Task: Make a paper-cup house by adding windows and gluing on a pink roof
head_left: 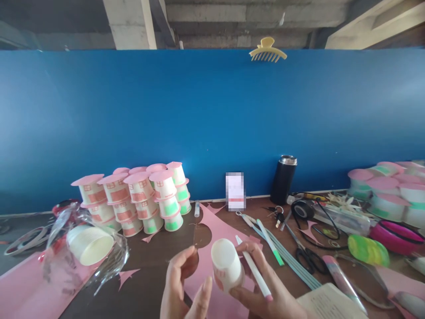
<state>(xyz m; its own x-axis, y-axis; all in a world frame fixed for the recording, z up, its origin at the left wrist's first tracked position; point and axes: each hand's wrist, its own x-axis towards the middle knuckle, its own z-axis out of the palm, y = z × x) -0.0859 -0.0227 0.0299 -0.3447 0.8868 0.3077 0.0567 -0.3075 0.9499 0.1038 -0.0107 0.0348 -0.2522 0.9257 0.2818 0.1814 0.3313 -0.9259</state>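
A small white paper cup [226,265] lies on its side, bottom towards me, with red drawing on its wall. My right hand [265,288] grips it from the right and also holds a white marker with a pink cap [255,271] between the fingers. My left hand [184,283] hovers just left of the cup; its thumb and fingers are apart and hold nothing. Both hands are above a pink paper sheet [215,230] with curved cut-outs.
A pile of decorated cups with pink lids [139,197] stands at the back left. A plastic sleeve of plain cups [88,246] lies left. Scissors [307,254], a green-tipped marker [270,243], keys, black tape, a black flask [283,179] and more decorated cups [388,188] are on the right.
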